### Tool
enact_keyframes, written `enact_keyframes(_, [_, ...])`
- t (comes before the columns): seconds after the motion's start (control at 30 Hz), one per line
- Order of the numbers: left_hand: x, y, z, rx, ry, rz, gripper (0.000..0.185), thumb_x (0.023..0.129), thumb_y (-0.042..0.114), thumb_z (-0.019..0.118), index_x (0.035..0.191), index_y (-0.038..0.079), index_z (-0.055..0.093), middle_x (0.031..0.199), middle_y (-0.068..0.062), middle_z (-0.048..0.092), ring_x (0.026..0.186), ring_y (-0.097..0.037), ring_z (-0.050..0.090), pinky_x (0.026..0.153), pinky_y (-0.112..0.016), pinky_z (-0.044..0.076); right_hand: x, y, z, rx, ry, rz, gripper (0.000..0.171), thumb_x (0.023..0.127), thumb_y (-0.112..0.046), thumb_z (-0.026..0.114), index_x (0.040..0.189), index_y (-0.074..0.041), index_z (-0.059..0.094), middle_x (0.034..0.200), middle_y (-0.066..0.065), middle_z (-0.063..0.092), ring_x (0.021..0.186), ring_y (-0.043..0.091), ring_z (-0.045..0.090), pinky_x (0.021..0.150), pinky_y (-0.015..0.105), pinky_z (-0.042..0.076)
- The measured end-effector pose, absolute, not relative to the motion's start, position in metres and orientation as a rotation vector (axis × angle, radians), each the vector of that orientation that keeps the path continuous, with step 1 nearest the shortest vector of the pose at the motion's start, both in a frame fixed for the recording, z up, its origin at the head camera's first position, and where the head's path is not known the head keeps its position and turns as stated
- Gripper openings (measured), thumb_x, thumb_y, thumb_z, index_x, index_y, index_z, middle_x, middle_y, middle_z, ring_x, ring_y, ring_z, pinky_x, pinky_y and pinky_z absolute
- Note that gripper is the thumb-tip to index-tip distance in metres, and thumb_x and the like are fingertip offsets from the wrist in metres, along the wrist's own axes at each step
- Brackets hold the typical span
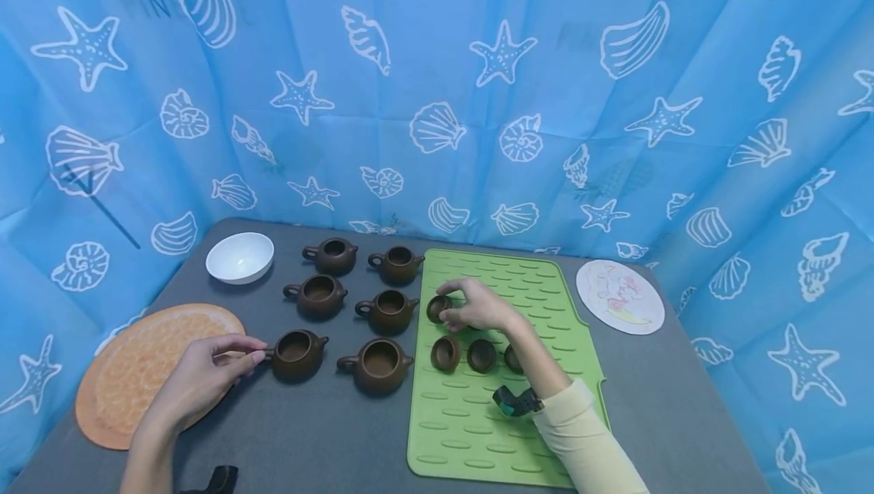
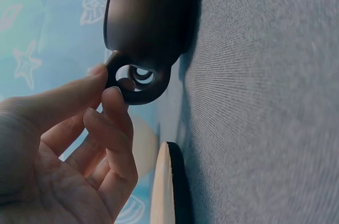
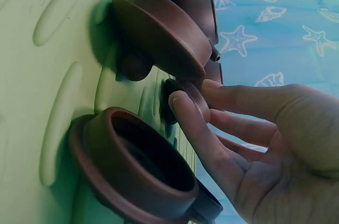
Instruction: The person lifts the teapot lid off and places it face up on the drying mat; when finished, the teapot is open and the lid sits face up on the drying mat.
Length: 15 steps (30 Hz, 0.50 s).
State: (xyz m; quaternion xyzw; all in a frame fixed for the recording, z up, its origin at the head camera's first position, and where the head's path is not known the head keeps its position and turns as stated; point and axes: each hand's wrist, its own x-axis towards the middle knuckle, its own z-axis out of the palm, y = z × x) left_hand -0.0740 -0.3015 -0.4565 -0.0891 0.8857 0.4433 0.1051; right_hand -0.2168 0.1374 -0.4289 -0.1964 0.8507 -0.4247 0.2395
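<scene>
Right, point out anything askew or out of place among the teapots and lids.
All six brown teapots stand upright but lidless on the grey table. Their lids lie upside down on the green mat. The right hand pinches one lid; the left hand pinches the nearest pot's handle. Nothing spilled or broken.

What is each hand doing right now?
Left hand: pinches the handle of the near-left brown clay teapot.
Right hand: pinches a small brown clay lid.

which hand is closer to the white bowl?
Left. The left hand pinches the handle of the front-left teapot, on the same side of the table as the white bowl. The right hand is across the teapot rows, on the green mat, holding a lid.
</scene>
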Motion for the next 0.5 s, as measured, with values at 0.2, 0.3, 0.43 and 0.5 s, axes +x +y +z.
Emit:
enact_keyframes(0.2, [-0.076, -0.301, -0.454, -0.231, 2.622, 1.281, 0.035, 0.108, 0.030, 0.069, 0.134, 0.008, 0.073, 0.123, -0.012, 0.078, 0.091, -0.015, 0.071, 0.072, -0.027, 0.058, -0.216, 0.146, -0.426, -0.522, 2.330, -1.199, 0.056, 0.103, -0.007, 0.072, 0.154, 0.007, 0.052, 0.141, 0.032, 0.067, 0.086, 0.032, 0.083, 0.080, 0.041, 0.069])
enact_keyframes(0.3, [-0.078, -0.299, -0.454, -0.218, 2.626, 1.274, 0.035, 0.108, 0.030, 0.069, 0.134, 0.008, 0.074, 0.123, -0.012, 0.078, 0.092, -0.017, 0.071, 0.072, -0.027, 0.059, -0.211, 0.153, -0.421, -0.537, 2.345, -1.222, 0.056, 0.105, -0.011, 0.071, 0.154, 0.007, 0.052, 0.129, 0.032, 0.073, 0.089, 0.038, 0.082, 0.082, 0.045, 0.069])
enact_keyframes(0.43, [-0.079, -0.297, -0.453, -0.203, 2.628, 1.263, 0.034, 0.108, 0.029, 0.069, 0.134, 0.007, 0.073, 0.123, -0.013, 0.078, 0.092, -0.018, 0.070, 0.072, -0.027, 0.059, -0.199, 0.163, -0.416, -0.599, 2.356, -1.255, 0.055, 0.107, -0.014, 0.069, 0.153, 0.010, 0.051, 0.137, 0.036, 0.066, 0.092, 0.043, 0.082, 0.085, 0.050, 0.069])
enact_keyframes(0.5, [-0.079, -0.298, -0.453, -0.200, 2.631, 1.260, 0.034, 0.108, 0.029, 0.069, 0.134, 0.007, 0.073, 0.123, -0.013, 0.077, 0.091, -0.017, 0.070, 0.072, -0.026, 0.059, -0.192, 0.170, -0.415, -0.623, 2.362, -1.276, 0.054, 0.108, -0.015, 0.068, 0.152, 0.011, 0.050, 0.142, 0.038, 0.062, 0.094, 0.044, 0.081, 0.085, 0.049, 0.069])
